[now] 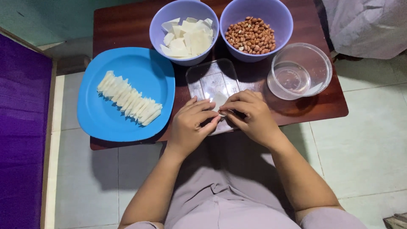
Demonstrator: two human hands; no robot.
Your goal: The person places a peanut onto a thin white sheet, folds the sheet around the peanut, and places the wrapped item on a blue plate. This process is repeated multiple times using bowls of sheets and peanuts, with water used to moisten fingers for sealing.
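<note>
While both hands meet over the near edge of the desk, the scene sorts as follows.

Left hand [191, 124]: fingers curled and pressed together, tips pinching a small white wrapper piece [220, 101] from the left side.

Right hand [251, 113]: fingers bent and closed, pinching the same wrapper piece from the right; the two hands touch at the fingertips.

White wrapper piece: thin, pale, held between both hands just above a clear plastic lid [210, 82] (its exact shape is mostly hidden by the fingers).

Clear plastic lid: rectangular with rounded corners, lying flat on the desk just beyond the hands; faint print shows on it, too small to tell apart.

Blue plate [106, 116]: left of the hands, carrying a slanted row of folded white rolls [128, 99], overlapping one another.

Left purple bowl [161, 25]: at the far side, holding a heap of flat white wrapper squares [188, 37].

Right purple bowl [283, 21]: beside the first and touching it, holding brown peanuts [251, 35].

Clear bowl [316, 59]: right of the lid, with a little water at the bottom.

Desk [127, 25]: dark reddish wood, low, standing on a pale tiled floor [364, 144].

Purple fabric [21, 135]: along the left edge of view.
</note>
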